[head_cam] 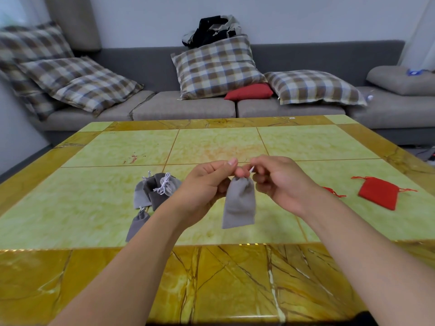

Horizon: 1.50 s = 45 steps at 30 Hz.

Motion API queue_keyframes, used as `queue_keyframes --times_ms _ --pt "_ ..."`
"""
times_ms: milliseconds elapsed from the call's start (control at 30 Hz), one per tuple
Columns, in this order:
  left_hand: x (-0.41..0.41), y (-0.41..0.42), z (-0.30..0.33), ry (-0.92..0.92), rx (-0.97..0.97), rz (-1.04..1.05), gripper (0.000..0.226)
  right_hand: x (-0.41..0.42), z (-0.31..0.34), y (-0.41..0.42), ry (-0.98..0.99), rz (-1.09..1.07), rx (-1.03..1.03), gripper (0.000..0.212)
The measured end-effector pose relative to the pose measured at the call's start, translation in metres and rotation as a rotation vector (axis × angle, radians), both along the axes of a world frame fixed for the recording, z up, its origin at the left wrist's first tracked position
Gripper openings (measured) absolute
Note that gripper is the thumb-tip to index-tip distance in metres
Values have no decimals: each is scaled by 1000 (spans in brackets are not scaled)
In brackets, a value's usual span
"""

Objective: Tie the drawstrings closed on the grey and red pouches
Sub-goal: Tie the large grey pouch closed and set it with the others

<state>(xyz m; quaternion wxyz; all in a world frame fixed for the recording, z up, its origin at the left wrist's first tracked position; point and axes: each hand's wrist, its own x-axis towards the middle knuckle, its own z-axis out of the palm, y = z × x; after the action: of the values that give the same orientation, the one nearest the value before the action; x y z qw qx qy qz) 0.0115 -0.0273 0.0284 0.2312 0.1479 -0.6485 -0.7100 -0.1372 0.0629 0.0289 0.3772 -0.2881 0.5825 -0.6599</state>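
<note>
A grey pouch (239, 203) hangs above the table, its gathered neck held between both hands. My left hand (204, 184) pinches the neck from the left. My right hand (280, 182) pinches the white drawstring (251, 169) at the top right. A heap of several grey pouches (155, 188) with tied white cords lies left of my left arm, and one more grey pouch (137, 224) lies nearer, partly behind my forearm. A flat red pouch (379, 192) lies at the right with its cords spread. Red cords of another pouch (334, 191) peek out behind my right wrist.
The table (211, 142) has a green tiled top with a yellow marble border. Behind it runs a grey sofa (188, 107) with checked cushions, a red cushion (249, 91) and a pile of dark clothes (211, 29).
</note>
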Motion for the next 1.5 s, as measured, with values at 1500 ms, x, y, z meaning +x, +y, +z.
queue_keyframes --times_ms 1500 --pt "1 -4 -5 -52 17 -90 26 4 3 7 204 197 54 34"
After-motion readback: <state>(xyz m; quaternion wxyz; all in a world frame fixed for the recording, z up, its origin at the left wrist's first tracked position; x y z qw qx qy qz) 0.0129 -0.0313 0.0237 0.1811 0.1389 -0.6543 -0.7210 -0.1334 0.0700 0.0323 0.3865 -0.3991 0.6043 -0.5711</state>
